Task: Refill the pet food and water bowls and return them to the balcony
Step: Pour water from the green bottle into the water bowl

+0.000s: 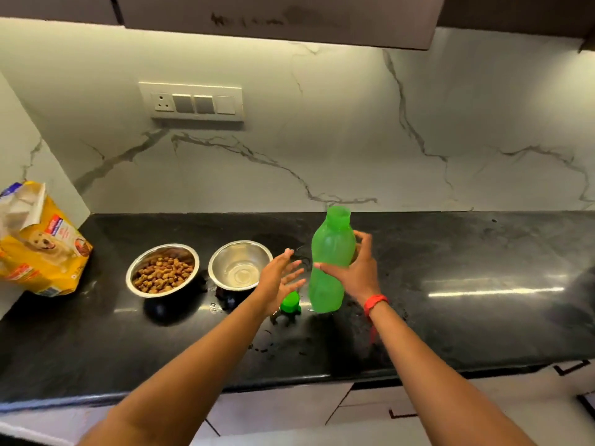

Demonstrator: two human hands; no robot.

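Two steel bowls stand on the black counter (450,317). The left bowl (162,269) is filled with brown kibble. The right bowl (240,264) holds a little clear water at its bottom. A green plastic bottle (330,262) stands upright with no cap, to the right of the bowls. My right hand (355,268) is wrapped around its middle. The bottle's green cap (290,303) lies on the counter beside the bottle's base. Just above the cap hovers my left hand (278,278), fingers spread, holding nothing.
A yellow dog-food bag (40,243), torn open at the top, leans in the far left corner. A switch and socket panel (196,103) sits on the marble backsplash. Water drops spot the counter near the cap. Cabinet drawers (370,407) run below the counter edge.
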